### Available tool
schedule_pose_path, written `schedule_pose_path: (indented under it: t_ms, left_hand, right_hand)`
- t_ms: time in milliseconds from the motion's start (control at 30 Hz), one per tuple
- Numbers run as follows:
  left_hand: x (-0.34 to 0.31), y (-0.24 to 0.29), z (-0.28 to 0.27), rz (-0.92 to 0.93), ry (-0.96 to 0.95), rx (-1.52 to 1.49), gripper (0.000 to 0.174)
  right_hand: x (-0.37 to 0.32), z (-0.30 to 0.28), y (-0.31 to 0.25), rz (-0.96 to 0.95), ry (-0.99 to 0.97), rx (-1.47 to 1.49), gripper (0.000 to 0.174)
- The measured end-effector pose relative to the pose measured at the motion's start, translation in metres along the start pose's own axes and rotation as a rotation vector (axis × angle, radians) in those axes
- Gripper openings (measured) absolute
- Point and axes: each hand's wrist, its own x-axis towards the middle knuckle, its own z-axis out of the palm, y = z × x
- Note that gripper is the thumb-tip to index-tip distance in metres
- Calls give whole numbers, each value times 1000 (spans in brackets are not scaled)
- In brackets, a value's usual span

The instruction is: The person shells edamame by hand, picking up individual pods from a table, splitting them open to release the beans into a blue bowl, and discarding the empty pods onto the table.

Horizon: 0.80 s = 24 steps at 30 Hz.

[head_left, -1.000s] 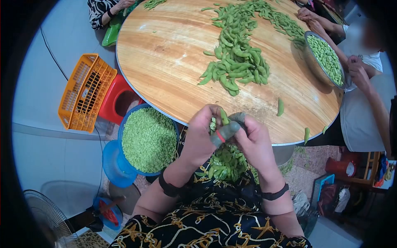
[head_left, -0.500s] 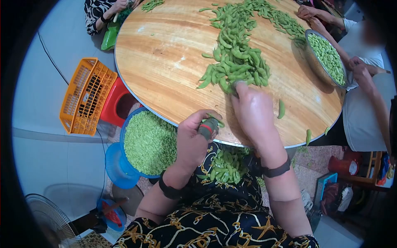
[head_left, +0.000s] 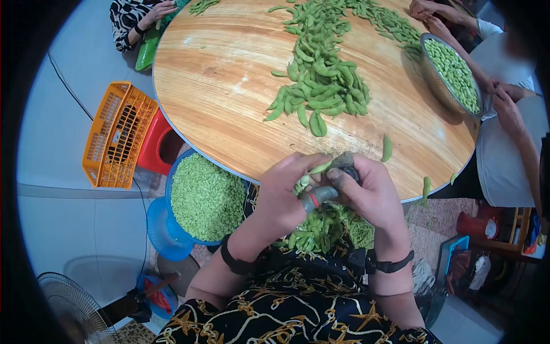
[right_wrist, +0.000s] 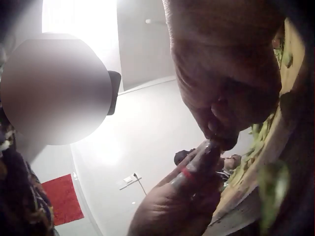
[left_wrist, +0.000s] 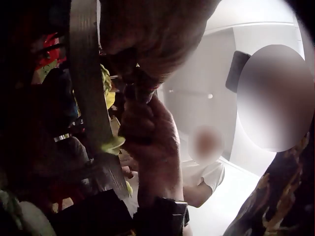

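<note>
In the head view my left hand [head_left: 281,192] and right hand [head_left: 375,189] meet over the near edge of the round wooden table [head_left: 212,109]. A green edamame pod [head_left: 321,167] is pinched between them, its end at the right fingertips. Pale shelled beans [head_left: 302,182] show inside the curl of the left fingers. Grey covers wrap the left thumb, with a red band, and the right thumb and index finger. Below the hands a heap of green pods [head_left: 315,232] lies on the lap. The right wrist view shows the covered left thumb [right_wrist: 197,164] touching the right fingertips.
A pile of edamame pods [head_left: 326,86] runs across the table. At its right edge stands a metal colander [head_left: 438,86] with beans, beside other people's hands. A blue basin [head_left: 170,192] of shelled beans, a red stool [head_left: 150,146] and an orange crate [head_left: 103,140] are at left.
The right hand reached forward to the near end of the pod pile, then came back to the left hand, where a pod is now held. The left hand stayed near the table edge.
</note>
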Motion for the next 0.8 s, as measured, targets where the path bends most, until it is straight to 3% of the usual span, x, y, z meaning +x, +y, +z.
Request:
schedule_pose_path:
  t_ms: [67,100,133,200,233,267,333,467,633,700,733,800]
  left_hand:
    - [0,-13,0,6,2,-243,28]
    - [-2,-14,1,-162,14,-503,21]
    - [-2,-13,1,-163,16,-502,21]
    - [-3,-8,-2,-381,45,-918,16]
    - [-3,-6,0,-380,48,-916,16]
    - [-3,-4,3,-359,94,-886,16]
    - [-4,-1,4,-340,144,-857,16]
    - [-5,-3,3,-384,151,-754,17]
    - [-5,2,-2,-410,156,-661,14]
    - [-5,6,-4,-266,183,-206,14]
    - [-6,5,-4,-261,189,-211,14]
    - [-8,4,-3,-64,181,-63,13]
  right_hand:
    - [-2,-3,-1,-14,-8,7,11]
    - [-3,-1,4,-40,55,150,14]
    - [-4,-1,3,-39,52,150,14]
    - [-5,1,0,-48,84,171,19]
    - [-4,-2,6,-54,-38,73,23]
    - [-5,-1,6,-53,-41,73,23]
    - [-10,3,6,92,-214,249,25]
    - [-12,5,12,101,-241,399,23]
    - [-11,9,11,126,-225,346,21]
    - [-10,10,17,97,-233,324,21]
    - [-10,11,20,78,-214,262,20]
    - [-12,13,20,78,-184,234,20]
